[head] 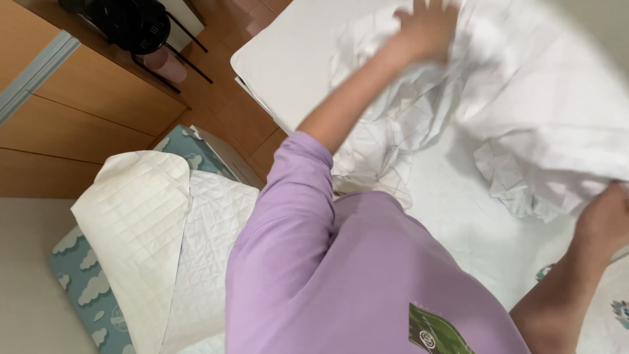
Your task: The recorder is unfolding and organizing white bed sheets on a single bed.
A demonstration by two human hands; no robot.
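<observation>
Nearest to me, at six o'clock, is my own lilac shirt, its sleeve running up toward eleven o'clock. At four o'clock my right hand sits at the near edge of the crumpled white sheet; the fingers curl into the cloth where it bunches, so I take it as closed on the sheet, though the fingertips themselves are hidden in the folds. Under that hand, a patch of printed bedding shows at the far right edge.

At eight o'clock a quilted white pad lies folded over itself, resting on a teal cushion with white clouds.

Further out, my left forearm stretches toward twelve o'clock. My left hand is blurred, fingers spread wide, palm down on the sheet near its top edge; whether it pinches any cloth I cannot tell. The sheet heaps in creases between my two hands, from one o'clock down to three o'clock, lying on the white mattress, whose corner points toward eleven o'clock.

Farthest, at ten to eleven o'clock, is the wooden floor, and on it a black stand with thin legs beside something pink.
</observation>
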